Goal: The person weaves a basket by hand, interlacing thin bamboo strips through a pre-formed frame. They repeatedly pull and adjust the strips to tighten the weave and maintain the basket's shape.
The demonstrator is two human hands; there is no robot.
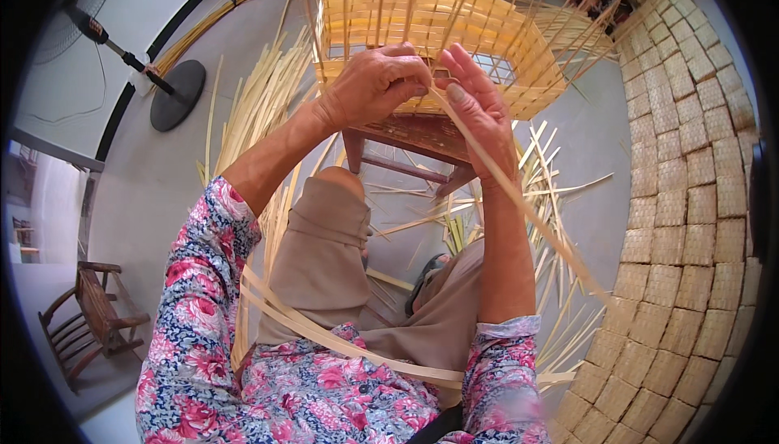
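A pale yellow woven basket (519, 46), with many upright stakes, rests on a reddish wooden stool (389, 127) in front of me. At its near side my left hand (377, 83) is closed, pinching a long pale strip (527, 213). My right hand (475, 115) is beside it, thumb and fingers closed on that same strip, with the upper fingers raised. The strip trails down to the lower right past my right forearm. Where the fingertips meet the weave is partly hidden. More loose strips (333, 334) lie across my lap.
Bundles of long strips (251, 103) and scattered strips (552, 176) cover parts of the grey floor around the stool. A standing fan (174, 95) is at upper left, a small wooden chair (105, 314) at lower left. Rows of woven straw pieces (682, 233) line the right side.
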